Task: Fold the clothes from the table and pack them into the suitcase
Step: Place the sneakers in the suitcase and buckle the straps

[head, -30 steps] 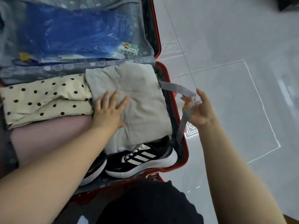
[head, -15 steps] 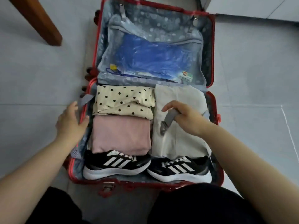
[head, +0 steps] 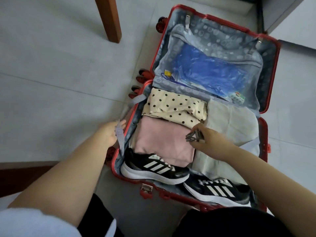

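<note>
The red suitcase (head: 273, 79) lies open on the floor. Its near half holds a folded polka-dot garment (head: 174, 106), a folded pink garment (head: 162, 144), a folded beige garment (head: 234, 124) and two black sneakers (head: 153, 168) along the front edge. My left hand (head: 109, 134) grips the left grey strap (head: 119, 134) at the suitcase's left rim. My right hand (head: 208, 141) holds the buckle end of the right grey strap (head: 194, 136) over the pink and beige garments.
The far half has a zipped mesh pocket with a blue bag (head: 205, 69) inside. A wooden table leg (head: 109, 17) stands on the tiled floor at the upper left. My dark-trousered knees (head: 222, 223) are against the suitcase's front edge.
My right hand has carried the buckle leftward over the clothes. My left hand, which was at the left rim, now holds the left strap. The view has shifted left.
</note>
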Motion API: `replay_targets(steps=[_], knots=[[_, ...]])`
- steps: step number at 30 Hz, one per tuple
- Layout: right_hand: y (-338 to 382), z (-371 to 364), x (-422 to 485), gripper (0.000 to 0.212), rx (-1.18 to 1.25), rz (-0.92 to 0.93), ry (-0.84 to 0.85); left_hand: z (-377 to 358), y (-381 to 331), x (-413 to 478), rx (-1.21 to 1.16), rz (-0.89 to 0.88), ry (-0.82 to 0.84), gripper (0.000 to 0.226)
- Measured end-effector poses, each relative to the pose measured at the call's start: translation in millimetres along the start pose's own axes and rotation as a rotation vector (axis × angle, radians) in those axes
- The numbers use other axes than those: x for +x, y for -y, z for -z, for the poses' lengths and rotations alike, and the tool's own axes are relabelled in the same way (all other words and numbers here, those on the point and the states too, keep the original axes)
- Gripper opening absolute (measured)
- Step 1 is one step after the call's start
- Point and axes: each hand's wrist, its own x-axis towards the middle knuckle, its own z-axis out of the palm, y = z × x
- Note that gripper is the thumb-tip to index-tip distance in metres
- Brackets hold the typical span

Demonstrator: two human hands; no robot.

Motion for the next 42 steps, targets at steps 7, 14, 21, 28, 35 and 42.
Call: replay_targets(steps=[7, 14, 21, 28, 35, 42], knots=[[5.3, 1.6, 1.1, 0.022, 0.259, -0.01, -0.078, -34.6, -33.8, -50.4, -0.046, -0.419, 0.061, 0.013], [2.6, 1.8, 0.0, 0.023, 0.256, -0.018, 0.038, -75.0, 16.3, -64.2, 0.843, -0.71, 0.345, 0.054], [1.1, -10.7, 6.1, 0.031, 0.189, 0.099, 0.005, -91.9, 18.7, -50.4, 0.871, -0.676, 0.284, 0.039], [-12.1, -6.8, 10.5, 0.026, 0.288, 0.073, -0.051, -96.4, 15.4, -50.2, 1.071, -0.823, 0.247, 0.047], [-14.1, -11.8, 15.5, 0.03, 0.289, 0.088, -0.129, -99.6, 26.6, -49.4, 1.147, -0.983, 0.194, 0.015], [-28.7, -15.1, 16.0, 0.033, 0.264, 0.008, -0.061, -77.9, 25.4, -37.2, 1.26, -0.51, 0.492, 0.081]])
